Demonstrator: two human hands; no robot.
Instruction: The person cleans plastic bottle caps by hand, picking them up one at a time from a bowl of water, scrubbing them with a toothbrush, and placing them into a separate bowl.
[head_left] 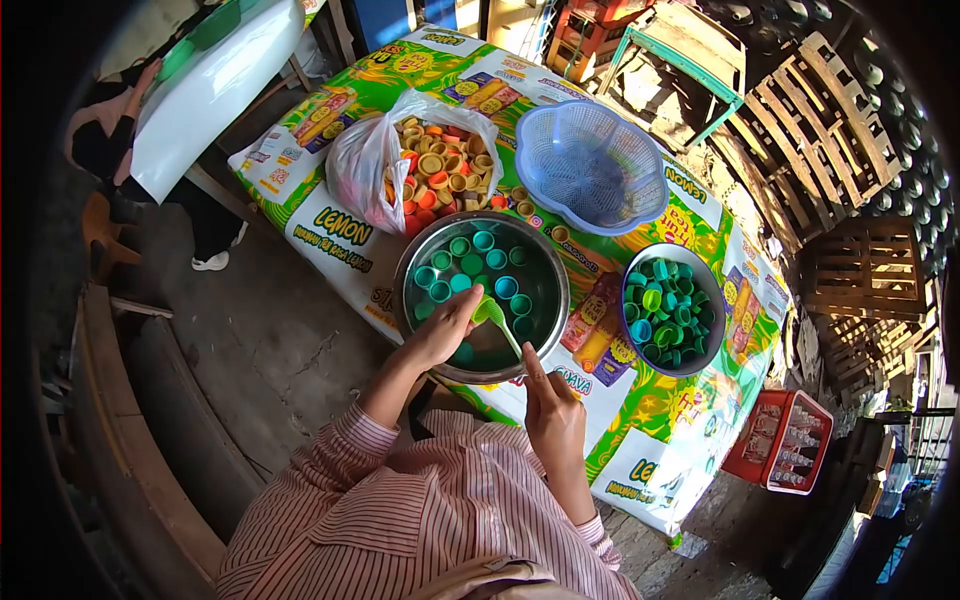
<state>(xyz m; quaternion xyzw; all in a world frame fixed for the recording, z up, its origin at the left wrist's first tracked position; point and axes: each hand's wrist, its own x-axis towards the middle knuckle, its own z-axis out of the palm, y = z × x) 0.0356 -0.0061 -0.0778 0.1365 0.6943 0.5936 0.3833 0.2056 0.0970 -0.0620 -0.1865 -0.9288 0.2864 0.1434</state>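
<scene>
My left hand (445, 328) pinches a light green bottle cap (482, 313) above the metal basin (403, 310). In my right hand (552, 405) is a slim pale green and white brush, apparently a toothbrush (509, 336), its head end at the cap and its bristles hidden. Green and teal bottle caps (495, 259) lie apart in the basin, in what looks like water. To the right, a bowl (713, 340) is heaped with more green caps (670, 302). Beyond the basin, a white plastic bag (355, 170) lies open, full of tan and orange caps (440, 172).
A purple-blue plastic basket (590, 160) sits right of the bag. All rest on a table with a printed lemon-drink cover (625, 440). A red crate of bottles (778, 440) and wooden pallets (820, 125) stand to the right. Another person (105, 130) is at a table (215, 95) upper left.
</scene>
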